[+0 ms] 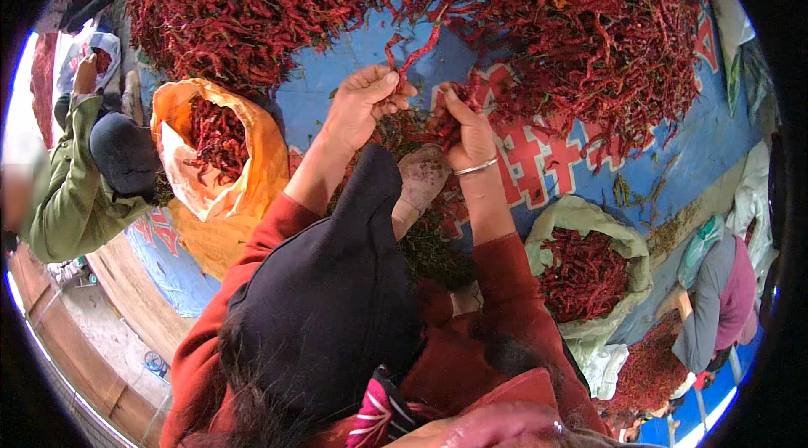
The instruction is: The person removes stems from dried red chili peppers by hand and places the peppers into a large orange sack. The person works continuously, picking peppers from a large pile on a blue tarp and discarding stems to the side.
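Note:
My left hand (365, 98) pinches a couple of long, wrinkled red chili peppers (421, 52) between thumb and fingers, their tips pointing away from me. Close beside it, my right hand (468, 126), with a bangle at the wrist, is closed around a small bunch of red chilies (445, 123). Beyond both hands spreads a large heap of red chilies (252, 3) on a blue printed tarp (360, 38). Below the hands, a dirty socked foot (424, 173) rests among loose stems and debris (435, 252).
An orange sack (268, 145) partly filled with chilies stands at left. A pale green sack (637, 259) of chilies stands at right. One person in a green jacket (76, 195) sits at far left; another in grey and magenta sleeves (713, 303) bends over chilies (650, 363) at lower right.

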Motion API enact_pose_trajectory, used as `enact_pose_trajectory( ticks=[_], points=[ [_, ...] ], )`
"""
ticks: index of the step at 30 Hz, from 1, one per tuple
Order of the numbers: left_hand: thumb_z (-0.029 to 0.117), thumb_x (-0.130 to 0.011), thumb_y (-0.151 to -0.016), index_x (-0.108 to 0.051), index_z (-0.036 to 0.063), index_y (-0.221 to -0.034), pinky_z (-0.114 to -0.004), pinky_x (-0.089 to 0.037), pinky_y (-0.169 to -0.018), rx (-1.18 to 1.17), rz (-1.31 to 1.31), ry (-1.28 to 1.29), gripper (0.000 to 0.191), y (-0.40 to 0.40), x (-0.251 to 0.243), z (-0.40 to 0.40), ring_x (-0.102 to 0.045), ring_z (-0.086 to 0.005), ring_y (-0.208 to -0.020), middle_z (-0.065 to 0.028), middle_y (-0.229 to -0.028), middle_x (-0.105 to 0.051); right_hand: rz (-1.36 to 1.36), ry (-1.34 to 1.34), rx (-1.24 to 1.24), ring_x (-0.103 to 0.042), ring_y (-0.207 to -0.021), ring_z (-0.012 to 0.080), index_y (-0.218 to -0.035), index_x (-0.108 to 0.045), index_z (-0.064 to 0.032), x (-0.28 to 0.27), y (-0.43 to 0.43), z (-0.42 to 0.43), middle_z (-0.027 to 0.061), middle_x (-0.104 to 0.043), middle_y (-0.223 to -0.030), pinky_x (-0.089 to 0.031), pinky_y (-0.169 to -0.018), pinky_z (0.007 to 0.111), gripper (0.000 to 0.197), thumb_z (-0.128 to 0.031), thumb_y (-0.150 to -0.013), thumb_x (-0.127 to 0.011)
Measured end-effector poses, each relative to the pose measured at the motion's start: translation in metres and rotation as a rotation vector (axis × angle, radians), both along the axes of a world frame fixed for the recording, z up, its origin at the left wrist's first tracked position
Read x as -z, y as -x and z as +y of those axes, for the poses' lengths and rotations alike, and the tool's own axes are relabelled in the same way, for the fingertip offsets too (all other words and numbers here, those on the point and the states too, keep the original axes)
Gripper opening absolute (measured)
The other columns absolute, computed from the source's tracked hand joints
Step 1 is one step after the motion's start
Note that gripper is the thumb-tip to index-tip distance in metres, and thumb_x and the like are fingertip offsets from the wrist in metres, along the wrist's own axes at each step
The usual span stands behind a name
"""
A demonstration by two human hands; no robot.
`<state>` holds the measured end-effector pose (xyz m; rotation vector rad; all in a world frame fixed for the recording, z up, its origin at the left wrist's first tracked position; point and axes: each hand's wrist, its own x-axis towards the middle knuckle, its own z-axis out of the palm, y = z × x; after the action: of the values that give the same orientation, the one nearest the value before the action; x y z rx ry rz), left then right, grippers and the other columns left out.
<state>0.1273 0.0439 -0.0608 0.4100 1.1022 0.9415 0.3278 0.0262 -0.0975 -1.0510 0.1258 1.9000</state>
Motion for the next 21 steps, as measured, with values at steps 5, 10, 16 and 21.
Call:
enact_pose_trajectory(
  ticks=[5,10,16,21],
  points=[
    [0.024,-0.071,-0.096,-0.069,0.0051,-0.094,-0.024,-0.053,-0.068,-0.012,0.038,0.047,0.019,-0.006,-0.003,-0.004,-0.068,-0.0132,-0.073,-0.0087,-0.091,-0.074,-0.061,-0.201,-0.077,-0.066,-0.089,0.0124,-0.116,-0.069,-0.0047,-0.028,0.013,0.011,0.0010,-0.071,-0.100,-0.053,-0.080,0.029,0.024,-0.007,-0.092,-0.072],
    [0.021,-0.073,-0.094,-0.072,0.0034,-0.095,-0.025,-0.050,-0.070,-0.024,0.106,0.086,0.018,-0.013,-0.009,-0.005,-0.064,-0.0121,-0.075,-0.0049,-0.085,-0.072,-0.112,-0.187,-0.095,-0.065,-0.088,0.0115,-0.108,-0.071,-0.0033,-0.038,0.020,0.023,0.0016,-0.071,-0.100,-0.053,-0.080,0.028,0.022,-0.007,-0.088,-0.078],
    [0.017,-0.072,-0.093,-0.074,0.0025,-0.099,-0.026,-0.046,-0.070,-0.065,0.214,0.057,0.016,0.002,0.000,-0.014,-0.061,-0.0120,-0.077,-0.0026,-0.084,-0.070,-0.071,-0.193,-0.112,-0.065,-0.081,0.0115,-0.103,-0.069,-0.0041,-0.028,0.017,0.028,0.0043,-0.072,-0.095,-0.054,-0.073,0.028,0.015,-0.010,-0.091,-0.075],
    [0.008,-0.064,-0.096,-0.065,0.0024,-0.099,-0.034,-0.049,-0.090,-0.375,-0.079,-0.410,0.006,0.073,-0.021,-0.027,-0.058,-0.0180,-0.096,-0.0067,-0.101,-0.063,-0.126,-0.048,-0.152,-0.063,-0.066,0.0115,-0.102,-0.069,-0.0045,-0.007,0.002,0.029,0.0069,-0.073,-0.089,-0.051,-0.055,0.029,0.012,-0.011,-0.093,-0.072]
  ],
)
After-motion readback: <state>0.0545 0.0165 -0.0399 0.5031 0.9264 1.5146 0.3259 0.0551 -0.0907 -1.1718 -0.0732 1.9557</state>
